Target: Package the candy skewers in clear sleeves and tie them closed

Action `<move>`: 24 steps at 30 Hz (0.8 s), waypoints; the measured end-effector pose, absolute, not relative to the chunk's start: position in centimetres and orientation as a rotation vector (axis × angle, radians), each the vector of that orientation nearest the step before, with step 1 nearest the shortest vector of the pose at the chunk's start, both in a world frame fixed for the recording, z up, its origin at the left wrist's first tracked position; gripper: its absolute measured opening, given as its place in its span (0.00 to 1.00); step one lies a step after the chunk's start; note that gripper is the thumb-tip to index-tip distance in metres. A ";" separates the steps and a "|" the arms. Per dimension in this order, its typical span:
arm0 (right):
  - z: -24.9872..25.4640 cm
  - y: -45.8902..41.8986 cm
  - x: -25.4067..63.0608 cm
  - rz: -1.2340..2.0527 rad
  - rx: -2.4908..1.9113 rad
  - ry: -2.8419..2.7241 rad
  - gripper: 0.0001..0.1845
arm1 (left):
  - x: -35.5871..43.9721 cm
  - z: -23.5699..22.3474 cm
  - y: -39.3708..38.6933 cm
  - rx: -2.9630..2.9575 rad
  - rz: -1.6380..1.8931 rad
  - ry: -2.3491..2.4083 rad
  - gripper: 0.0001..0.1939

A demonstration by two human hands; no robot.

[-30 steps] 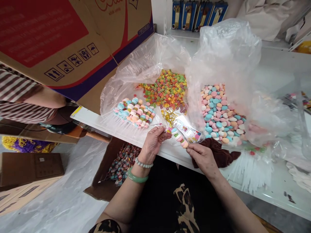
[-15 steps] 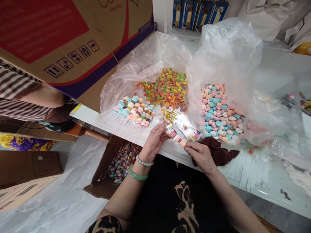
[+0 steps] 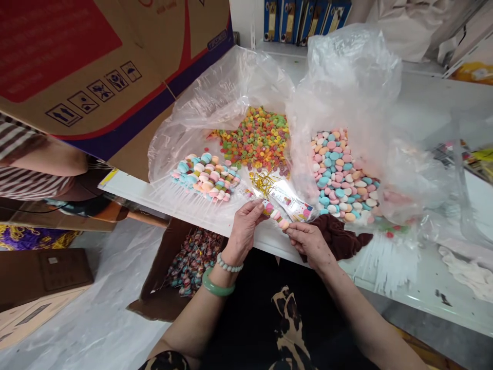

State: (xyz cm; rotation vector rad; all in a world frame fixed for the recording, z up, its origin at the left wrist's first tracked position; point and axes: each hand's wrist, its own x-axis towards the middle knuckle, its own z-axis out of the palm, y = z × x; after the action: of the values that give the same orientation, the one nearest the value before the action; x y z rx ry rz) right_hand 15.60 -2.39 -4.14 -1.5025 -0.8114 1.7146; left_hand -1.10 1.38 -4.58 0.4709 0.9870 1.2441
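Left hand [image 3: 243, 231] has closed on candy stick [image 3: 274, 214]; right hand [image 3: 306, 241] stays at its lower end.

Left hand pinches the upper end between thumb and fingers; right hand, fingers together, presses its fingertips to the lowest candy. Stick lies between the hands, above the edge of white table [image 3: 431, 97]. From the stick: gold twist ties [image 3: 263, 183] at 12 o'clock, printed bag [image 3: 290, 201] at 2 o'clock, just beside. Brown cloth [image 3: 338, 237] touches the right hand at 3 o'clock. Box of lollipops [image 3: 194, 262] sits at 8 o'clock from the left hand.
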 end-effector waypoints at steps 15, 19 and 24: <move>-4.5 -2.0 16.5 2.269 -1.223 -0.594 0.15 | -3.4 -4.7 1.9 0.609 0.972 0.895 0.16; -4.9 -2.6 15.7 1.593 -1.464 -1.213 0.11 | -2.2 -4.7 1.2 0.632 1.037 1.037 0.17; -5.0 -3.9 15.3 0.216 -1.528 -2.054 0.15 | -2.2 -4.4 1.0 0.492 0.991 0.909 0.17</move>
State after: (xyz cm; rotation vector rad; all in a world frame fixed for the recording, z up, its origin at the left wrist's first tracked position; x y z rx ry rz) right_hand 15.27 -3.87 -5.02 -1.5277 -2.0543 0.2158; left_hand -2.21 0.97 -4.35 0.4919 0.9087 0.9908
